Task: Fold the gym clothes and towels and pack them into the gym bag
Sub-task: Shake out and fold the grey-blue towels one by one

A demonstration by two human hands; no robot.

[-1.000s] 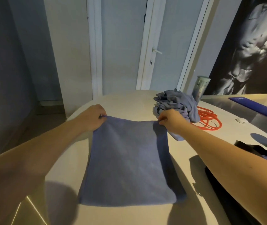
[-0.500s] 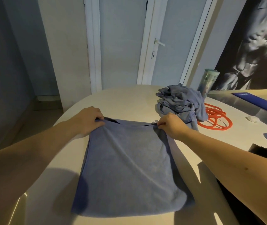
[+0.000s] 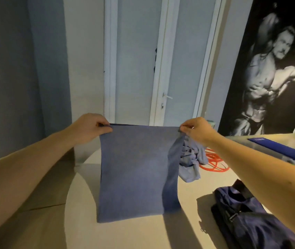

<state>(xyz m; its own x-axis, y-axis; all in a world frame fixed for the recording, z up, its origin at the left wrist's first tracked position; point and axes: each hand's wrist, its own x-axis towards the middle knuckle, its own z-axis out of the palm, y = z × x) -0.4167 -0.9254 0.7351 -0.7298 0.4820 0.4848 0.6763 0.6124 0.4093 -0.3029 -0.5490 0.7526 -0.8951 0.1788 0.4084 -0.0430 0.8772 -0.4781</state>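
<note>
A blue-grey towel (image 3: 134, 169) hangs upright in front of me, its lower edge near the tabletop. My left hand (image 3: 91, 127) pinches its top left corner and my right hand (image 3: 195, 131) pinches its top right corner, the top edge stretched between them. A crumpled blue-grey garment (image 3: 191, 159) lies on the table behind the towel, partly hidden by it. The dark navy gym bag (image 3: 247, 218) lies at the lower right, under my right forearm.
The pale round table (image 3: 143, 234) carries an orange resistance band (image 3: 213, 163) beyond the crumpled garment. A blue mat (image 3: 276, 147) lies on the counter at far right. White doors stand behind the table. The floor drops away at left.
Both hands have lifted the towel's far edge off the table, so it now hangs vertically instead of lying flat. My view has tilted upward.
</note>
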